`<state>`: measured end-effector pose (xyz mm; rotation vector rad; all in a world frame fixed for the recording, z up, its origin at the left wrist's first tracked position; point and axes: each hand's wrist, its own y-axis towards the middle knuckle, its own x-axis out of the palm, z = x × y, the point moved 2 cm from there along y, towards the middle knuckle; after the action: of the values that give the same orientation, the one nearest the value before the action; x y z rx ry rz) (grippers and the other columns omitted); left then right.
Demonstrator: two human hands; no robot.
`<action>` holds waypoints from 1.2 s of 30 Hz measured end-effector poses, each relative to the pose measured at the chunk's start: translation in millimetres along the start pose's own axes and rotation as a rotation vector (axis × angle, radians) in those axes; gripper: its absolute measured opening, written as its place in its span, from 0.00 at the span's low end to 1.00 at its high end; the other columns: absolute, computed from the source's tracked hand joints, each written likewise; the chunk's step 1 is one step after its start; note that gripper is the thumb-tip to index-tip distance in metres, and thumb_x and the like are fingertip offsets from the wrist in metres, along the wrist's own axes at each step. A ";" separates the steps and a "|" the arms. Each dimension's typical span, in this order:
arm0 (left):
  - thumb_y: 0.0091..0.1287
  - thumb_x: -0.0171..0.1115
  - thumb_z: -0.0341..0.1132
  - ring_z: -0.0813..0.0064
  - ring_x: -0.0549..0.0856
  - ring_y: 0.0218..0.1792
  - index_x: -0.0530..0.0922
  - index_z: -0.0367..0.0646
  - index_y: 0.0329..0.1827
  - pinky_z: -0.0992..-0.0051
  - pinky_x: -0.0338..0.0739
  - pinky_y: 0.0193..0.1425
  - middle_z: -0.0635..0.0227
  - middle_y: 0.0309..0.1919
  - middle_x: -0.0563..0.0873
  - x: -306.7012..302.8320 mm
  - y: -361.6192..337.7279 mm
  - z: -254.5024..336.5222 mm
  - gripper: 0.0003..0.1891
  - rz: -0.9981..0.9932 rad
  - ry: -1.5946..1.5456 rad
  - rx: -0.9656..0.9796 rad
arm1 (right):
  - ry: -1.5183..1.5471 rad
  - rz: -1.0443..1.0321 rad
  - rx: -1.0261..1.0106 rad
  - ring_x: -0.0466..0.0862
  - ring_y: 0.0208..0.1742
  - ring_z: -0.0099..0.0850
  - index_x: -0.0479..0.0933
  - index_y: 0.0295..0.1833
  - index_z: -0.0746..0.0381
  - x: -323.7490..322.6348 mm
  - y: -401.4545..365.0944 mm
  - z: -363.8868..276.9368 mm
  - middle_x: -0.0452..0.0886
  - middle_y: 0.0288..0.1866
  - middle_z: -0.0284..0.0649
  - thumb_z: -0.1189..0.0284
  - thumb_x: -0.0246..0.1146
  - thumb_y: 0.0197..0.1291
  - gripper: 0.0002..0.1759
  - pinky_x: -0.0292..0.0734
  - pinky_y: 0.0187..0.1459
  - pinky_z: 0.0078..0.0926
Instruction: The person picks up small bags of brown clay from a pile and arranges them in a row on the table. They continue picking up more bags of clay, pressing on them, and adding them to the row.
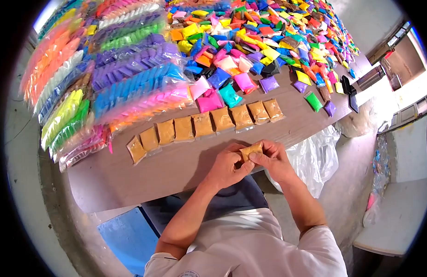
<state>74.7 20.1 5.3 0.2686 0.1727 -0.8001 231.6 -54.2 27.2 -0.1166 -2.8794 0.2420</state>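
Both hands are together at the table's front edge, around one small tan packet (pixel 252 151). My left hand (pixel 229 165) has its fingers closed on the packet's left side. My right hand (pixel 271 160) pinches the same packet from the right, thumb on top. Beyond the hands, a curved row of several tan packets (pixel 203 123) lies side by side on the brown table (pixel 116 173). The packets are flat and wrapped in clear plastic.
Clear bags of coloured packets (pixel 135 69) are stacked at the left. A large heap of loose coloured packets (pixel 269 46) covers the back. A black object (pixel 350 93) lies at the right edge. A clear plastic bag (pixel 315 159) hangs beside the table.
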 end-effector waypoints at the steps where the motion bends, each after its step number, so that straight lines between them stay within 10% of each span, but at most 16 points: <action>1: 0.65 0.64 0.40 0.56 0.82 0.49 0.85 0.37 0.37 0.62 0.77 0.54 0.54 0.42 0.85 -1.1 -0.4 -3.0 0.13 -0.019 -0.021 0.023 | 0.000 -0.003 -0.001 0.80 0.43 0.18 0.80 0.54 0.67 2.9 -0.1 1.4 0.84 0.44 0.32 0.70 0.66 0.68 0.14 0.77 0.47 0.20; 33: 0.74 0.54 0.40 0.49 0.79 0.51 0.79 0.37 0.46 0.56 0.74 0.59 0.53 0.45 0.84 2.6 2.7 6.8 0.14 -0.018 0.228 0.185 | -0.006 0.060 -0.041 0.84 0.44 0.21 0.81 0.54 0.70 -5.2 11.3 7.3 0.86 0.46 0.36 0.74 0.62 0.68 0.13 0.80 0.47 0.21; 36: 0.74 0.52 0.40 0.47 0.77 0.60 0.78 0.37 0.55 0.56 0.70 0.67 0.50 0.56 0.81 0.8 1.2 4.8 0.17 -0.105 0.190 0.058 | 0.033 0.090 -0.016 0.84 0.45 0.22 0.81 0.54 0.70 -0.2 9.1 1.9 0.86 0.47 0.36 0.74 0.62 0.69 0.13 0.80 0.49 0.23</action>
<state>76.4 19.0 9.9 0.3926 0.3446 -0.8844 231.9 -45.5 23.7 -0.2511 -2.8470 0.2312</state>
